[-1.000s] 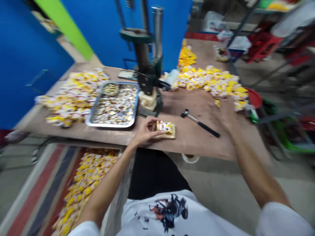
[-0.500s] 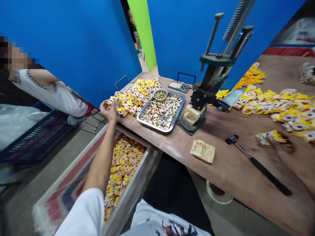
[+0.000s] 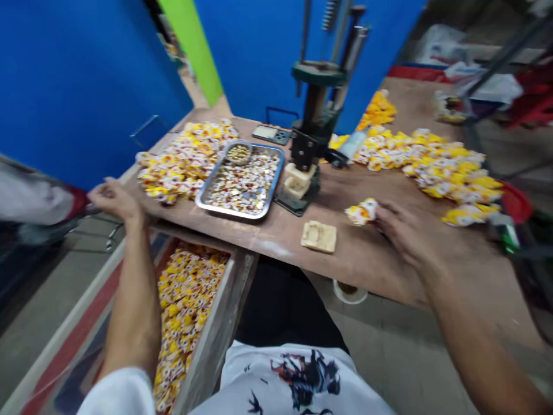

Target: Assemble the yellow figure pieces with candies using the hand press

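My right hand (image 3: 400,230) is over the right part of the table, its fingertips closed on a small yellow-and-white piece (image 3: 362,211). My left hand (image 3: 114,200) hangs at the table's left edge with curled fingers; blur hides whatever may be in them. Beside it lies a heap of similar yellow-and-white pieces (image 3: 185,158). A hand press (image 3: 305,135) stands at mid-table with a cream mould (image 3: 297,180) on its base. Between heap and press sits a metal tray (image 3: 203,202) of small white-and-gold parts. In front lies a cream block (image 3: 318,237).
A bowl of gold beads (image 3: 239,153) rests in the tray's corner, near a phone (image 3: 271,134). More yellow-and-white pieces (image 3: 449,167) cover the right rear. A lined box (image 3: 224,294) full of pieces stands below the table's left front. Another person's sleeve (image 3: 34,190) shows at far left.
My view has swung right. My right hand has moved left toward the cream block with the piece. My left hand has drawn away from the heap. The hammer on the table no longer shows.
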Motion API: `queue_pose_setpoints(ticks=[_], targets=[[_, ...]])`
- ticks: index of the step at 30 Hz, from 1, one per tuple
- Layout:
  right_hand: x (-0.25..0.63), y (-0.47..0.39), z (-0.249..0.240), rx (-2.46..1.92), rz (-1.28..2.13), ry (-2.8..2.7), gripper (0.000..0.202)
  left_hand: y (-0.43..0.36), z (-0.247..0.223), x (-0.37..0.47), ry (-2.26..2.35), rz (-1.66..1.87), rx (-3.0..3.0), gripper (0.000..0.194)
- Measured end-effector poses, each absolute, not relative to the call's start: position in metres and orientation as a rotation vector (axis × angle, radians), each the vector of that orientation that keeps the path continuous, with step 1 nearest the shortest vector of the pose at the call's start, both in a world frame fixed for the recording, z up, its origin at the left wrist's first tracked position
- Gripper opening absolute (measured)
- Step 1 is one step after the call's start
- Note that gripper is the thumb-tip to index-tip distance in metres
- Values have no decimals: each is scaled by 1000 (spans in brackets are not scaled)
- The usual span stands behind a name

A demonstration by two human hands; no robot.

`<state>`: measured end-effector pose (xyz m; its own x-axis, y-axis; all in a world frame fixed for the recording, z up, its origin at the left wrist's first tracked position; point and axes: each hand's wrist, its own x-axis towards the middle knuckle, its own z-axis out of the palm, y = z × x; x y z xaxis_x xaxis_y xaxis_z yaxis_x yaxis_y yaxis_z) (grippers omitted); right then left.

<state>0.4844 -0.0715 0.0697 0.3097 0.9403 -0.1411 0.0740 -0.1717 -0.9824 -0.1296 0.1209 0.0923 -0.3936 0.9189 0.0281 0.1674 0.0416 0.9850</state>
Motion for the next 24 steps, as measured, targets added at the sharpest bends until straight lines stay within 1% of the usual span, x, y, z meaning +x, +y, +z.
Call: queue_pose_setpoints(ticks=[2,3,4,6,8,10,13,16,18,20,24], targets=[[454,-68,69,-1388,1303,-934,41,88,96,-78,1595,1520,1134,59],[440,-65,68,-1319,1399,-926,43,65,96,-46,1527,1519,1155,59],[427,-63,68,-1257,1474,-919,43,41,95,-12,1445,1467,1182,59],[405,-61,67,-1168,1562,-906,42,-6,88,58,1214,1208,1229,62],[390,-61,67,-1097,1588,-930,45,-38,78,115,1002,1039,1120,68],[380,-61,69,-1033,1550,-1043,48,-52,70,148,894,963,932,62],[374,-58,72,-986,1380,-1302,44,-52,64,157,889,945,797,56],[378,-45,68,-1045,1240,-1426,46,-37,58,148,1034,1096,916,57],[388,-32,59,-1144,1171,-1355,51,-22,51,148,1175,1318,1060,57],[401,-19,48,-1244,1093,-1194,56,-5,42,155,1286,1486,1214,52],[430,2,28,-1349,1017,-1043,64,23,28,181,1355,1530,1467,35]])
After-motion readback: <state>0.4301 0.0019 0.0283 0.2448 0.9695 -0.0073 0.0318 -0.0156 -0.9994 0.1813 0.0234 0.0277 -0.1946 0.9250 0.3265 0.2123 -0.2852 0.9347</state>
